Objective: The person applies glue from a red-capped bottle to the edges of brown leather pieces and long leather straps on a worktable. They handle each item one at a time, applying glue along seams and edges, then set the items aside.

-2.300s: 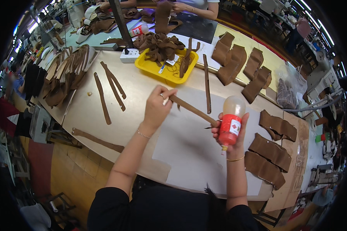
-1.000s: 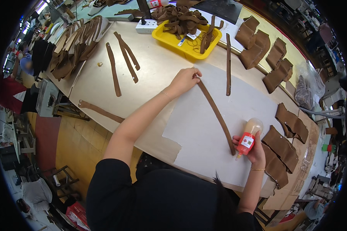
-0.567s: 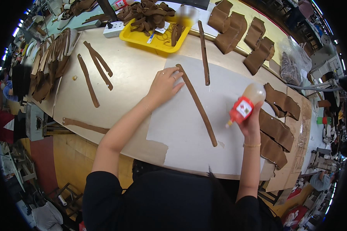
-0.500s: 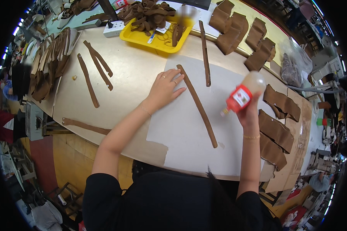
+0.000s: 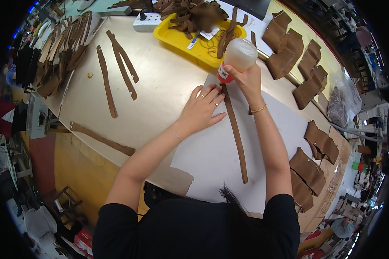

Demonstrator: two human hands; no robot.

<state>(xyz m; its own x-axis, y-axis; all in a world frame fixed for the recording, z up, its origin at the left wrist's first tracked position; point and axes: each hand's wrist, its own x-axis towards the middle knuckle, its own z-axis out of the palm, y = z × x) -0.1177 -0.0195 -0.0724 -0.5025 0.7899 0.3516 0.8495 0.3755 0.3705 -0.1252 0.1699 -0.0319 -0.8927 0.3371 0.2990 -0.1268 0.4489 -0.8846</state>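
Your left hand [image 5: 201, 110] lies flat, fingers loosely spread and pinching nothing; the brown strip [image 5: 234, 129] runs at 3 o'clock, just beside its fingertips. Your right hand [image 5: 247, 82] wraps the upturned bottle [image 5: 241, 54] at the strip's 12-o'clock end.

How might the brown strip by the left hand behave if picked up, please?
The strip would probably flop, being long, narrow and seemingly thin. It is likely light, given its slight bulk. Lying flat on the sheet, it seems unlikely to roll.
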